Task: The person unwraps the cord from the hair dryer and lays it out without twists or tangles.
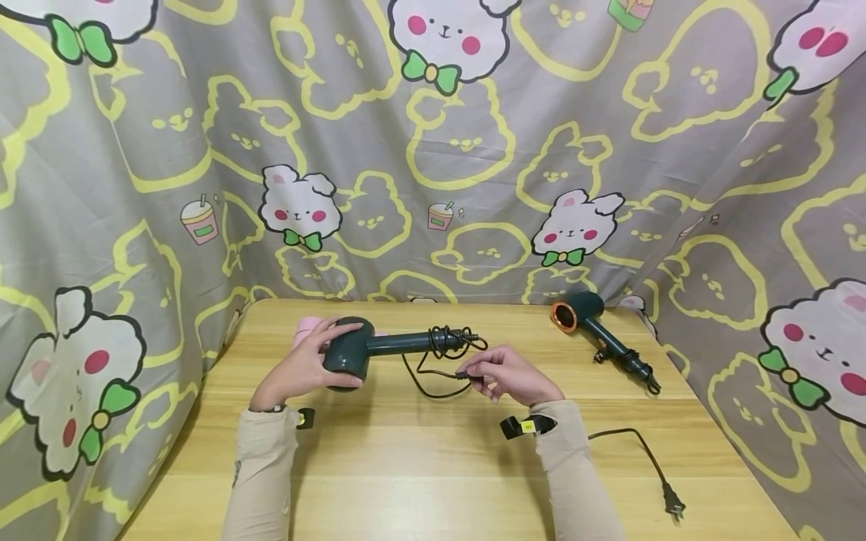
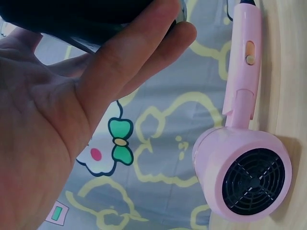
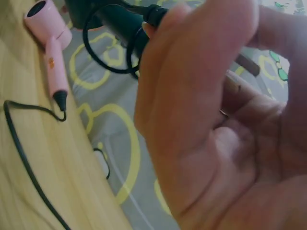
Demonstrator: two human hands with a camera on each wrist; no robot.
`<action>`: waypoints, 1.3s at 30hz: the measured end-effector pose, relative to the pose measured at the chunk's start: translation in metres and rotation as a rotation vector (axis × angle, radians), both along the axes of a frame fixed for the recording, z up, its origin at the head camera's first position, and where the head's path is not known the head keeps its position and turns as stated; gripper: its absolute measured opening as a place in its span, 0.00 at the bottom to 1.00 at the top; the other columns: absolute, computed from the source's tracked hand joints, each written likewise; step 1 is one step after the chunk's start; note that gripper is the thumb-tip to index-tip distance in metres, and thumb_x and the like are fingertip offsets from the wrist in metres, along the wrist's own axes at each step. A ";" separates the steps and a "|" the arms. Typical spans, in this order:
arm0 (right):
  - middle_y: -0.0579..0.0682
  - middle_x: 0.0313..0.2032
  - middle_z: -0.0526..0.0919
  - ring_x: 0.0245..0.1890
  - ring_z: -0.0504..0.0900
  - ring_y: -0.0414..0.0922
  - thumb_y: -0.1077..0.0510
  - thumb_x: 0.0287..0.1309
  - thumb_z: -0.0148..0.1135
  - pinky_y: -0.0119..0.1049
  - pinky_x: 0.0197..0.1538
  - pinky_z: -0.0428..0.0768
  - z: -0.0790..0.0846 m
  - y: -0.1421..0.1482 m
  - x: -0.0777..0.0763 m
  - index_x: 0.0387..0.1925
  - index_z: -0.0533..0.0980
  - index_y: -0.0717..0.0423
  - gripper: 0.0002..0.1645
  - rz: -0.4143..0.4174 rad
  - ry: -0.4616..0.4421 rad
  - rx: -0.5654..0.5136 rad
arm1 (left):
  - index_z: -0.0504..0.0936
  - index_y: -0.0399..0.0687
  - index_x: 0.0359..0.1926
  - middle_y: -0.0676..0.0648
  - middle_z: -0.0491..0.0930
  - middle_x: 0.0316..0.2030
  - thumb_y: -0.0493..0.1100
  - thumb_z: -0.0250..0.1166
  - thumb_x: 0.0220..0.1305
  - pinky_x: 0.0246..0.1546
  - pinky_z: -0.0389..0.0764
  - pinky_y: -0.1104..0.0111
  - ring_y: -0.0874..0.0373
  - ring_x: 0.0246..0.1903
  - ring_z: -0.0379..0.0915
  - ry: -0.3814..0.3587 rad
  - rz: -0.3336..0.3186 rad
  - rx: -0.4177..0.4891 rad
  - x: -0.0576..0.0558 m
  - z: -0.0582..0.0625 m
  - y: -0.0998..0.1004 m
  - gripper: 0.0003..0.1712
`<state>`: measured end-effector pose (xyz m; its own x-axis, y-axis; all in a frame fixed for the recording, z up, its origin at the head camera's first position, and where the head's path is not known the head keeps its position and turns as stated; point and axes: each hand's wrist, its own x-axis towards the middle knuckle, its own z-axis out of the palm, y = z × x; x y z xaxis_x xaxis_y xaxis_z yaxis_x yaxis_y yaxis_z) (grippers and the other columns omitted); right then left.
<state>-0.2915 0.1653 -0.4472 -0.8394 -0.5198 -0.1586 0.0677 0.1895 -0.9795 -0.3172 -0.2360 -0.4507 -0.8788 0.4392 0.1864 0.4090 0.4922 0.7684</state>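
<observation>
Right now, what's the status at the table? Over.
Left grip holding dark hair dryer by its wide end. Right grip pinching black plug. Pink hair dryer lying behind; nothing seen blocking.

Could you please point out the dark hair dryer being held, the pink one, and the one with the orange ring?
Held dark hair dryer (image 1: pixel 398 345), head view: its handle.
Pink hair dryer (image 2: pixel 241 104), left wrist view: handle, near the barrel.
Orange-ringed hair dryer (image 1: pixel 605 336), head view: its handle.
</observation>
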 end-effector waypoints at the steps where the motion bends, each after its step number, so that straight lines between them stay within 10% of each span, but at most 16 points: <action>1: 0.47 0.25 0.81 0.20 0.74 0.38 0.59 0.72 0.56 0.29 0.21 0.74 -0.002 0.000 -0.001 0.56 0.81 0.69 0.20 0.006 -0.005 0.010 | 0.71 0.71 0.73 0.36 0.49 0.80 0.57 0.86 0.44 0.51 0.82 0.56 0.29 0.63 0.73 0.000 0.000 0.000 0.000 0.000 0.000 0.53; 20: 0.43 0.25 0.80 0.19 0.72 0.33 0.63 0.71 0.58 0.27 0.25 0.77 -0.034 0.008 -0.019 0.62 0.76 0.72 0.23 -0.002 -0.091 -0.047 | 0.71 0.69 0.73 0.35 0.44 0.81 0.53 0.85 0.46 0.50 0.84 0.58 0.29 0.63 0.72 -0.044 -0.029 0.038 0.004 0.002 0.001 0.53; 31: 0.45 0.28 0.83 0.21 0.74 0.31 0.61 0.75 0.56 0.23 0.27 0.77 -0.037 0.021 -0.023 0.47 0.83 0.56 0.10 -0.196 -0.121 -0.224 | 0.71 0.70 0.73 0.33 0.47 0.80 0.57 0.86 0.45 0.54 0.80 0.53 0.31 0.63 0.73 0.014 -0.029 -0.017 0.005 0.003 0.005 0.53; 39: 0.44 0.28 0.82 0.20 0.71 0.32 0.61 0.79 0.48 0.25 0.25 0.73 -0.034 0.022 -0.025 0.51 0.78 0.64 0.14 -0.333 -0.077 -0.252 | 0.71 0.72 0.73 0.35 0.50 0.80 0.58 0.86 0.44 0.56 0.77 0.50 0.33 0.65 0.71 0.010 -0.026 -0.037 0.005 0.003 0.008 0.53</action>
